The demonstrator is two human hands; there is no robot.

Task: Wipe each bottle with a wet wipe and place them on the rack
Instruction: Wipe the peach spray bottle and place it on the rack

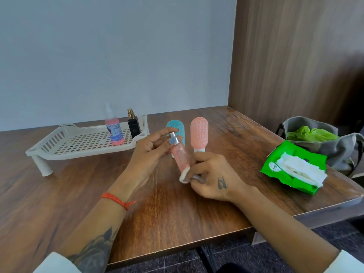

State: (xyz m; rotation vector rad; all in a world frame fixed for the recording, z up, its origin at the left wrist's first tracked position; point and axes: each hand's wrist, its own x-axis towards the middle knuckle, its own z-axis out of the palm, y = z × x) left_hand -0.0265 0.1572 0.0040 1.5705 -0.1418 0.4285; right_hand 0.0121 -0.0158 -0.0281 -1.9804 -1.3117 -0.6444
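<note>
Head view: two bottles already on the white slotted plastic rack (65, 143), a pink spray bottle (114, 131) and a black gold-capped perfume bottle (133, 124). Left hand (149, 152) clamped on a slim pink silver-topped bottle (179, 154), held tilted above the wooden counter (197, 209). Right hand (212, 176) pinched a white wet wipe (185, 176) against its base. Left unwiped, apparently: teal (180, 133) and peach (199, 133) squeeze bottles, upright behind.

A slim pink spray bottle (179, 156) tilts mid-table, its base wrapped in a white wet wipe (185, 175). At twelve o'clock stand teal (178, 133) and peach (199, 133) bottles. At ten o'clock, the white rack (65, 142) carries a pink sprayer (115, 129) and black perfume bottle (133, 125).
</note>
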